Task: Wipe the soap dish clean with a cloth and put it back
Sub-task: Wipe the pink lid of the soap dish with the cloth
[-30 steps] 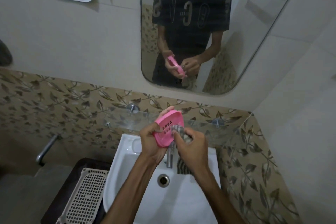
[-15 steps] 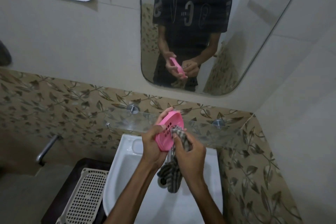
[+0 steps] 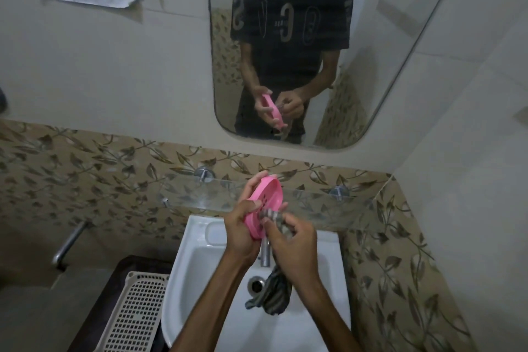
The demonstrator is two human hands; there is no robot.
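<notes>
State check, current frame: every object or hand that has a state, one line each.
soap dish: off the shelf, tilted on edge, held over the sink
cloth: bunched against the dish, tail hanging into the basin
left hand: grips the dish
right hand: grips the cloth, pressing it to the dish
glass shelf: nothing visible on it
tap: no water visibly running
sink: drain open

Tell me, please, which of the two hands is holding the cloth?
The right hand holds the striped cloth against the pink soap dish; the left hand only grips the dish.
</notes>
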